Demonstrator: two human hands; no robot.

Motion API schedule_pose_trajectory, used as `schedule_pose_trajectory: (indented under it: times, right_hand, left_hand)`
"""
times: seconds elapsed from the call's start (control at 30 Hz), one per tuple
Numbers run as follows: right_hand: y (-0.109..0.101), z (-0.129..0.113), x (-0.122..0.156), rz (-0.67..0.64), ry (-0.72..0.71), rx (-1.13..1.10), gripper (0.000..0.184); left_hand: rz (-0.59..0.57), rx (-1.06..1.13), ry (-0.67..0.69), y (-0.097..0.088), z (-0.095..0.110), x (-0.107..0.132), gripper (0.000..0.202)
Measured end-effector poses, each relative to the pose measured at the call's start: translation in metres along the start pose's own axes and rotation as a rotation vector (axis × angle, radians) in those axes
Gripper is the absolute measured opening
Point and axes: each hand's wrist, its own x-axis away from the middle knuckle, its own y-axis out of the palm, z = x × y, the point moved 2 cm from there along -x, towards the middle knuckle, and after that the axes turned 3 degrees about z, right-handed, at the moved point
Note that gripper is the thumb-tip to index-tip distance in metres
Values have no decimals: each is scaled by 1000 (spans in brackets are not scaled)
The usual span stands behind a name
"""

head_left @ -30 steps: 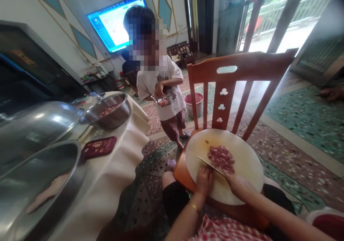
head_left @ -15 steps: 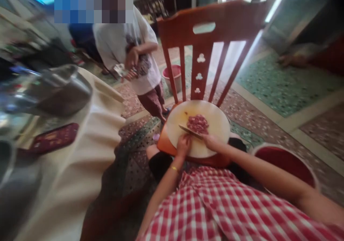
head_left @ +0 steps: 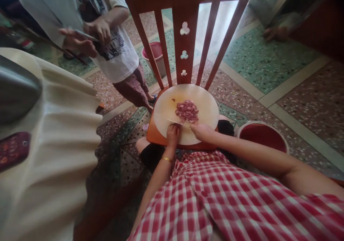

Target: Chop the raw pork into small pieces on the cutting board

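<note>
My right hand (head_left: 203,132) is closed round the handle of a knife (head_left: 178,122), whose blade points left, thin and nearly edge-on. Close behind the blade, my left hand (head_left: 172,134) rests on the board with its fingers curled; whatever lies under the fingertips is hidden. The round, pale cutting board (head_left: 164,108) sits on the seat of a wooden chair (head_left: 155,135). A heap of chopped red meat (head_left: 187,110) lies just beyond the blade, and a small dark scrap is near the board's far left.
A red-lined bucket (head_left: 263,138) stands at the right, another bucket (head_left: 156,56) behind the chair. At the left is a cloth-covered table (head_left: 53,144) with a metal vessel (head_left: 17,88) and dark red tray (head_left: 14,150). A person (head_left: 118,54) in a white shirt stands beyond it.
The view has tipped down and shifted, so the surroundings sit differently. The knife blade, seen broader before, now shows nearly edge-on. Both hands stay at the board.
</note>
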Motion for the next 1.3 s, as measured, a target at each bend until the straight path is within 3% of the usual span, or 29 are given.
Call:
schedule_pose_trajectory:
  times: [0.13,0.23,0.3,0.4,0.53,0.8,0.93,1.1,1.17,1.3]
  right_hand:
    - [-2,-23,-38,9,-25,-32,27]
    - [1,-36,-50,30,-50,-35,27]
    - [5,-31,-40,54,-48,-37,29]
    - [11,-4,-12,69,-36,-28,37]
    - [6,26,15,-22,97,53,33]
    - [5,4,14,11,-15,5,37]
    - [2,-13,-8,28,-15,-6,39]
    - [-5,-40,-37,25,-23,-16,30]
    - [-2,-35,-33,43,-20,-8,31]
    - [6,1,-4,55,11,-4,36]
  left_hand:
    - [10,-14,4,3,-2,2,17]
    - [-9,-30,0,4,-2,4,17]
    - [-11,-39,-1,3,-2,4,17]
    - [10,-35,-6,0,2,2,18]
    - [34,19,2,-7,9,-1,17]
    - [9,0,35,-4,5,4,17]
    - [6,-10,39,1,1,6,18]
    - [-6,-44,15,4,-5,7,14]
    - [-11,-45,4,4,-5,7,14]
    - [-10,11,-4,-1,1,3,14]
